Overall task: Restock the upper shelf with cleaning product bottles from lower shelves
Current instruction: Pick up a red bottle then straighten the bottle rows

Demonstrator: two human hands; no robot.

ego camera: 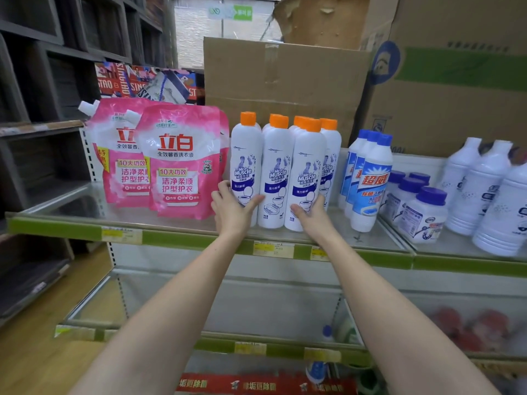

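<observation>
Upper shelf (176, 233) of a store gondola, seen from in front and slightly above. A cluster of white Mr Muscle toilet-cleaner bottles with orange caps stands upright on it, near the front edge, at the centre of the view. The left hand (231, 207) grasps the leftmost Mr Muscle bottle (245, 155) low on its body, thumb across the front of the label and fingers wrapped round its left side. The right hand (312, 213) grips the front right Mr Muscle bottle (308, 172) near its base, thumb on the front and fingers curled behind its right side. Between them stands the middle Mr Muscle bottle (276, 169), touching both; further orange caps show behind.

Left of the cluster: two pink laundry-liquid refill pouches (178, 163), upright. Right of it: a row of white bleach bottles with blue caps (370, 178), then squat purple-lidded jars (422, 215), then plain white bottles (484, 189) at the far right. Cardboard cartons (285, 78) stand behind the bottles. Yellow price tags (273, 248) sit on the green shelf edge.
</observation>
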